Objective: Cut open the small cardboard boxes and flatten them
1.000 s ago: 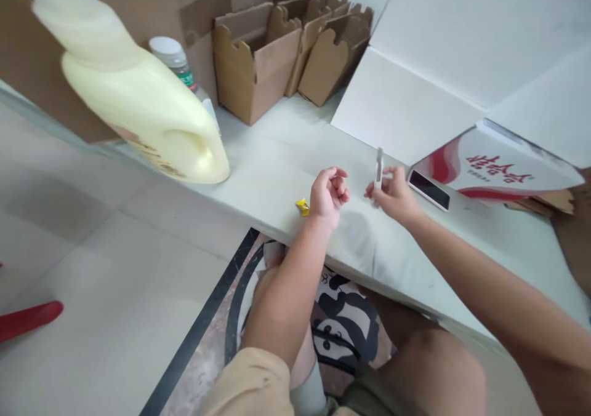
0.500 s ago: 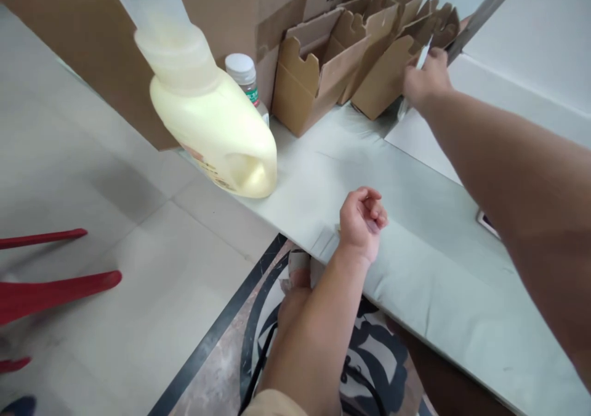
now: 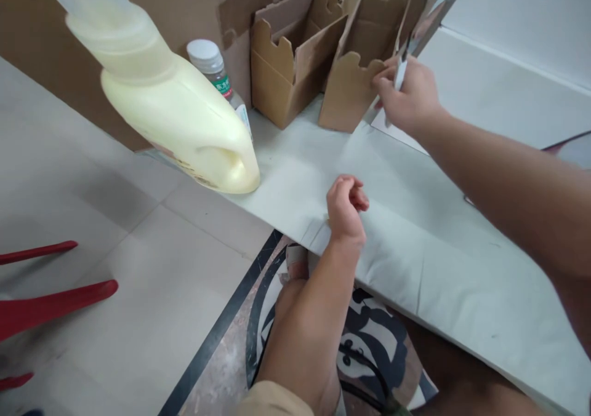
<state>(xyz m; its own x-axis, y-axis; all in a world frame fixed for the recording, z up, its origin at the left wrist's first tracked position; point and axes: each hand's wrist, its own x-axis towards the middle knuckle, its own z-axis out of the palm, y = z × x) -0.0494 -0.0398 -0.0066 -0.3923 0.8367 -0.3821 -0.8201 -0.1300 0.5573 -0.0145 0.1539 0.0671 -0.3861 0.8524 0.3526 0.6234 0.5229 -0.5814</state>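
My right hand [image 3: 410,93] is closed around a slim white pen-like tool with a dark tip [image 3: 401,74], held upright. The fingertips of that hand also meet the edge of a brown cardboard box [image 3: 348,93], which tilts among other open boxes; whether they grip it I cannot tell. My left hand [image 3: 346,210] rests on the pale covered tabletop [image 3: 295,170] near its front edge, fingers curled in and nothing visible in them.
A large pale-yellow bottle [image 3: 184,120] stands at the left edge of the table. Behind it is a white-capped jar [image 3: 205,56], beside another open cardboard box [image 3: 272,71] and a big carton [image 3: 170,10]. Red legs [image 3: 60,299] show over the floor at left.
My right hand has come back toward me with the white tool, and the tilted cardboard box now stands more open to view. My left hand's fingers have curled in a little. The view has shifted.
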